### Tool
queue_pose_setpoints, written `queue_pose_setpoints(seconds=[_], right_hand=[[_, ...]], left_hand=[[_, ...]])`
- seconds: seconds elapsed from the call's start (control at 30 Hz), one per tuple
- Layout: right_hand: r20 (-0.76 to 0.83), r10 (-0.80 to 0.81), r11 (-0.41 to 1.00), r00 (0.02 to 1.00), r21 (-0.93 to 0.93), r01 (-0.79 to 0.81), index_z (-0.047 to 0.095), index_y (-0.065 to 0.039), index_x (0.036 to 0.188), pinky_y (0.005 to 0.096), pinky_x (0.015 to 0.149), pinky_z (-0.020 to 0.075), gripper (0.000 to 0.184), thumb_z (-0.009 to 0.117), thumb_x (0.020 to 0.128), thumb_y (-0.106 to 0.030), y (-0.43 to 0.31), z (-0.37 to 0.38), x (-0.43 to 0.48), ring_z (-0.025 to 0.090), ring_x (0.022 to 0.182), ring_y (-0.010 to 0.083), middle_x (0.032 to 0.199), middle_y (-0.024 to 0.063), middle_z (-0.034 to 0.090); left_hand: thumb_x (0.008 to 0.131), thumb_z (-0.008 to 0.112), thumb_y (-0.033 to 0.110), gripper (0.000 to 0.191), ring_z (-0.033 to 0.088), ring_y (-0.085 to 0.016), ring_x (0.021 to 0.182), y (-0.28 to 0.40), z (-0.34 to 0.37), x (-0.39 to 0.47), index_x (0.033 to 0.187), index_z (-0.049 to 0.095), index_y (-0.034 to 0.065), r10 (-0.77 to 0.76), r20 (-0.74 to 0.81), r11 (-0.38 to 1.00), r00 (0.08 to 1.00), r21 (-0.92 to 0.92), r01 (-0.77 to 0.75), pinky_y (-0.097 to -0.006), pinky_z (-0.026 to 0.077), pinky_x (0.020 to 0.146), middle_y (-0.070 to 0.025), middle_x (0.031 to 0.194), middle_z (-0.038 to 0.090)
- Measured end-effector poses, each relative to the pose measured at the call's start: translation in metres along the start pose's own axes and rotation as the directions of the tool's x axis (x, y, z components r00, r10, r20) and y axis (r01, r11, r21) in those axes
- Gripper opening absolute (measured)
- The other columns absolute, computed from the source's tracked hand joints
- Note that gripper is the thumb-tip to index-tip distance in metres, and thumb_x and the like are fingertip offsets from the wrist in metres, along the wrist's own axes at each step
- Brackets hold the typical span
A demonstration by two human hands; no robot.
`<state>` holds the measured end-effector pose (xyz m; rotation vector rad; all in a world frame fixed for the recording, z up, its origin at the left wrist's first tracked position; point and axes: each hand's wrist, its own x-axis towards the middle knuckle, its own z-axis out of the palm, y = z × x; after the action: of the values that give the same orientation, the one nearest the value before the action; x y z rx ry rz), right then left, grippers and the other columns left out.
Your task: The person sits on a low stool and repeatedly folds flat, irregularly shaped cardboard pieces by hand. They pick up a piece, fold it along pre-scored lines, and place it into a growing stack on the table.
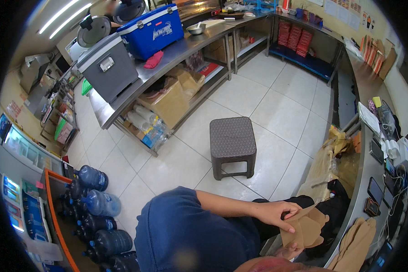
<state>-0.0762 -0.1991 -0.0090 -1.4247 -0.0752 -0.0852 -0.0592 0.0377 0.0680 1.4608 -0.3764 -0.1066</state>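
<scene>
An open, partly folded brown paperboard food box with spread flaps is held above my lap. My left hand grips its near upper edge, thumb on the outside panel and fingers curled at the rim. Below, my right hand supports the box's lower edge; most of that hand is hidden. Beside the box, a stack of flat brown paperboard blanks lies on the grey counter.
Phones, cables and a clipboard lie along the counter. A woven-pattern plastic stool stands on the tiles. Large water bottles line the left. Coolers sit on a steel table; another person is behind.
</scene>
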Motion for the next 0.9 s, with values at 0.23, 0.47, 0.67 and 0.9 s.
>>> queue_pose_setpoints(seconds=[0.23,0.47,0.67,0.9], right_hand=[[0.001,0.011,1.000,1.000,0.029,-0.011,0.047,0.006,0.132,0.0477,0.102,0.0485,0.090,0.077,0.087,-0.066,-0.006,-0.007,-0.004,0.056,0.119,0.0301,0.126,0.0180,0.054],[-0.066,0.053,0.998,0.996,0.041,-0.050,0.049,0.006,0.133,0.0442,0.100,0.0501,0.093,0.083,0.082,-0.063,0.001,-0.030,-0.014,0.059,0.117,0.0284,0.129,0.0165,0.057],[-0.148,0.060,0.998,0.987,0.012,-0.059,0.045,0.003,0.145,0.0433,0.108,0.0465,0.105,0.092,0.075,-0.059,-0.008,-0.048,-0.052,0.056,0.128,0.0275,0.139,0.0142,0.055],[-0.543,-0.273,0.949,0.794,-0.288,0.130,0.047,-0.003,0.139,0.0424,0.114,0.0404,0.071,0.087,0.084,-0.024,-0.067,-0.058,-0.076,0.047,0.139,0.0272,0.151,0.0154,0.044]], left_hand=[[0.090,0.084,0.035,0.049,0.054,-0.025,0.121,0.003,0.007,0.002,0.077,0.046,0.0076,0.049,0.039,0.999,0.998,0.011,-0.049,-0.0380,0.046,0.102,-0.0227,0.143,0.051],[0.087,0.087,0.032,0.050,0.054,-0.025,0.120,-0.009,0.014,0.008,0.078,0.045,0.0077,0.082,0.102,0.991,0.991,0.094,-0.092,-0.0382,0.046,0.101,-0.0214,0.142,0.052],[0.082,0.091,0.023,0.048,0.047,-0.031,0.140,-0.019,0.023,0.015,0.081,0.045,0.0090,0.053,0.241,0.997,0.969,0.036,-0.064,-0.0425,0.041,0.110,-0.0215,0.146,0.051],[0.071,0.096,0.016,0.049,0.049,-0.042,0.139,-0.003,0.079,0.084,0.077,0.048,0.0074,0.276,0.411,0.898,0.869,0.212,-0.386,-0.0473,0.041,0.113,-0.0260,0.147,0.049]])
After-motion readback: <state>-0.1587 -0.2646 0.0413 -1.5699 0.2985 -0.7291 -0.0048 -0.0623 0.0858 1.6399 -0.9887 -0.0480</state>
